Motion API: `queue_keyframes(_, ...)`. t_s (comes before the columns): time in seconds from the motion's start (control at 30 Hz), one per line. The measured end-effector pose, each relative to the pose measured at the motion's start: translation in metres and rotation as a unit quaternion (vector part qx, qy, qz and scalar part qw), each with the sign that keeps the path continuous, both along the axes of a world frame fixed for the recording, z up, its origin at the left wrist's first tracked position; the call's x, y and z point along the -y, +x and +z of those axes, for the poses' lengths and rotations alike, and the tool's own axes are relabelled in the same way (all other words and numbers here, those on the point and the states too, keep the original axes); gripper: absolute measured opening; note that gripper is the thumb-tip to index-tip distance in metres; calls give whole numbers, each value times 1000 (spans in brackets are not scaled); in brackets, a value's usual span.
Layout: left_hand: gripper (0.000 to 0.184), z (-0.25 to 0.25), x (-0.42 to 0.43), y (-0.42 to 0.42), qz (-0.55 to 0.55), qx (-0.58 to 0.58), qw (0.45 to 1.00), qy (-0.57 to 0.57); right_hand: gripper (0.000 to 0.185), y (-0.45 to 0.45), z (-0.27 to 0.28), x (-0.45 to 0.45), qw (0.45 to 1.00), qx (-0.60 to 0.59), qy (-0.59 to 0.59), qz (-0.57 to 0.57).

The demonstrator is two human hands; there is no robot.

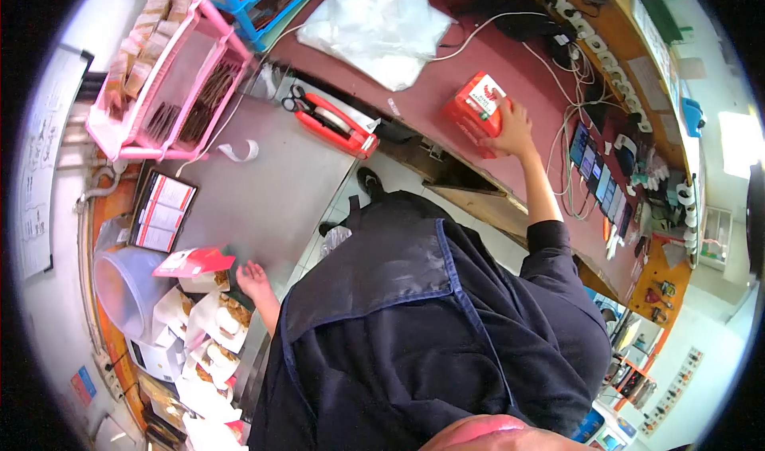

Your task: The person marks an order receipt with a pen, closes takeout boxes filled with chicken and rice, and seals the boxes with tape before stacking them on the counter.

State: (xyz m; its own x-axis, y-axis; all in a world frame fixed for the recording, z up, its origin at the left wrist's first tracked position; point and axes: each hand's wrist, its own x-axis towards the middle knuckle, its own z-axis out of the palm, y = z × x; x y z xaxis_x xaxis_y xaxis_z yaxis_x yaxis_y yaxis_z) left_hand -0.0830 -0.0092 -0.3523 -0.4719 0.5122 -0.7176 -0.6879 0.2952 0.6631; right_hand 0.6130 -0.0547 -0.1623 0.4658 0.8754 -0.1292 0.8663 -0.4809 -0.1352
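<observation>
Gripping the red box by one side: right hand. Left hand: loosely open, empty. Box location: over the desk, contact unclear, near plastic sheets. Handling: probably best light, even pressure, avoiding dented walls.

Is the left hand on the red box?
No, the right hand is on the red box, while the left hand is well away from it.

Red counter: clear plastic bags, phones | Metal table: red tape dispenser, curled strip
</observation>
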Motion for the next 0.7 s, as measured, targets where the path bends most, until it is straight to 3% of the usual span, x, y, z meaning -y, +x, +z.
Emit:
queue_keyframes(0.03, 26, -8, 3, -6, -36, -5, 999, 5, 124, 8, 3, -3, 1000, -20, -1, -4)
queue_keyframes(0.07, 16, 20, 7, 18, -87, -56, 995, -7, 121, 12, 5, -10, 999, -44, -1, -3)
queue_keyframes(0.1, 16, 14, 10, 24, -98, -100, 990, -16, 116, 21, 7, -15, 994, -76, 55, 49)
queue_keyframes(0.17, 47, 25, 8, 51, -86, -170, 982, 5, 108, 9, 19, -30, 971, -164, 136, 108)
queue_keyframes(0.2, 52, 54, 6, 73, -88, -242, 966, 21, 104, -4, 42, -39, 957, -215, 160, 109)
queue_keyframes(0.23, 57, 89, 4, 95, -96, -313, 944, 33, 102, -30, 67, -54, 947, -204, 168, 183)
queue_keyframes(0.3, 61, 143, 4, 123, -189, -497, 827, 183, 97, -110, 101, -84, 915, -170, 150, 334)
queue_keyframes(0.4, 74, 207, -13, 151, -261, -630, 600, 418, 95, -236, 79, -113, 873, -152, 80, 457)
queue_keyframes(0.43, 77, 216, -19, 153, -288, -653, 515, 475, 98, -269, 59, -125, 829, -172, 101, 523)
queue_keyframes(0.5, 80, 215, -25, 154, -394, -653, 492, 420, 98, -322, 16, -149, 774, -130, 64, 617)
queue_keyframes(0.57, 102, 184, -36, 144, -522, -641, 489, 280, 104, -358, -40, -171, 732, -67, 5, 678)
queue_keyframes(0.6, 103, 155, -43, 134, -549, -641, 477, 245, 105, -369, -57, -177, 708, -28, -22, 706)
queue_keyframes(0.67, 105, 97, -51, 117, -603, -630, 454, 182, 101, -372, -54, -174, 733, 3, -40, 679)
queue_keyframes(0.7, 103, 96, -49, 117, -593, -648, 446, 174, 99, -368, -49, -171, 748, 19, -50, 661)
